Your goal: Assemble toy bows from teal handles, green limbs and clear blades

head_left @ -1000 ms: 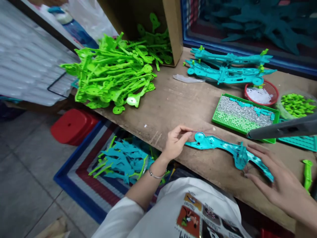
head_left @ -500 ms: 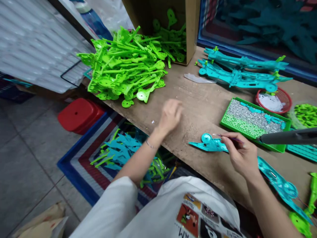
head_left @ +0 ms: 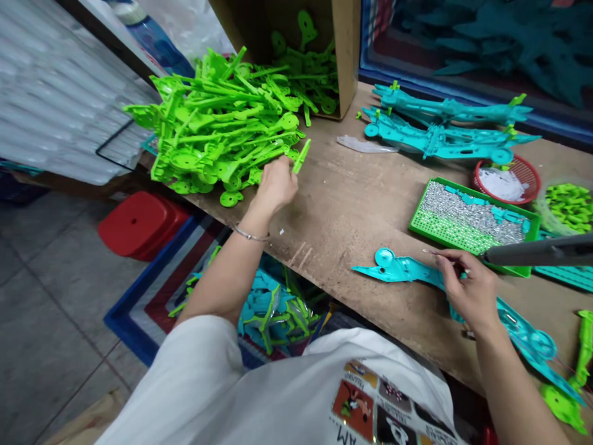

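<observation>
1. Green parts lie in a heap [head_left: 213, 133] at the bench's [head_left: 333, 210] left, seemingly so that the left hand [head_left: 277, 184] can reach them.
2. That hand is at the heap's near edge, fingers curled round a green part [head_left: 301, 157]; it juts out past the knuckles, and the fingertips are hidden.
3. The right hand [head_left: 467, 281] pinches a thin wire [head_left: 430, 251], its end poking out past the fingers, perhaps to keep it from slipping away.
4. Beneath that hand lies a teal part [head_left: 405, 269], near the bench's front edge, probably for easy working. Another [head_left: 523, 337] lies further right; the hand hides whether they touch.
5. Just beyond, a tray [head_left: 435, 224] holds small metal pieces, apparently placed within reach.
</observation>
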`<control>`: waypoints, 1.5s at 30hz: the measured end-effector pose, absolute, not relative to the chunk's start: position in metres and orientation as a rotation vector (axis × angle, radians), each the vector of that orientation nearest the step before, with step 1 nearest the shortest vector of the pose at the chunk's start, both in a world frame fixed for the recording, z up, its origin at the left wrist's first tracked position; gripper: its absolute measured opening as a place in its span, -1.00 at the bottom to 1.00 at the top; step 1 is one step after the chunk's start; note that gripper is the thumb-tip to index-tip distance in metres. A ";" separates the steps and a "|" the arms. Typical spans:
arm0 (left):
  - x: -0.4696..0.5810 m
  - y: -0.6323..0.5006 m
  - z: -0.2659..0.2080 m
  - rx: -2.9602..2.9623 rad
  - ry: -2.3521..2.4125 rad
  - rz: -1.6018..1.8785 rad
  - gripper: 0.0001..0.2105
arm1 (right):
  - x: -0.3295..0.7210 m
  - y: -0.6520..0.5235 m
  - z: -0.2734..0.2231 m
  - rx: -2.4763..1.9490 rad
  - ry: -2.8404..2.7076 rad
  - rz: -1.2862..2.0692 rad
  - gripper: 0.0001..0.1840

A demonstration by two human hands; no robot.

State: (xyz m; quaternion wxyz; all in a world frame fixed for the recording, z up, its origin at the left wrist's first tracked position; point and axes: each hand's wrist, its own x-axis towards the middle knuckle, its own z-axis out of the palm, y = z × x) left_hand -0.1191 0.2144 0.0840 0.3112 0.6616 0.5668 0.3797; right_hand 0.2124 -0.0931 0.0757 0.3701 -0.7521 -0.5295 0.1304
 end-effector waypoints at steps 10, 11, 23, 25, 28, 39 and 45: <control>-0.029 0.055 0.055 0.708 0.768 0.678 -0.58 | 0.205 -0.100 0.045 -1.885 -1.436 0.411 -0.79; -0.023 0.051 0.050 0.685 0.777 0.690 -0.59 | 0.205 -0.101 0.044 -1.886 -1.453 0.409 -0.80; 0.007 0.036 0.034 0.810 0.936 0.796 -0.55 | 0.214 -0.117 0.044 -1.908 -1.511 0.357 -0.85; 0.009 0.034 0.032 0.838 0.984 0.788 -0.51 | 0.217 -0.122 0.045 -1.912 -1.518 0.360 -0.86; 0.010 0.032 0.032 0.876 1.046 0.808 -0.36 | 0.221 -0.128 0.045 -1.920 -1.521 0.364 -0.86; 0.017 0.026 0.032 1.109 1.034 0.754 -0.28 | 0.223 -0.130 0.043 -1.887 -1.534 0.352 -0.87; 0.011 0.032 0.028 1.466 1.103 0.637 -0.44 | 0.223 -0.132 0.043 -1.892 -1.530 0.349 -0.88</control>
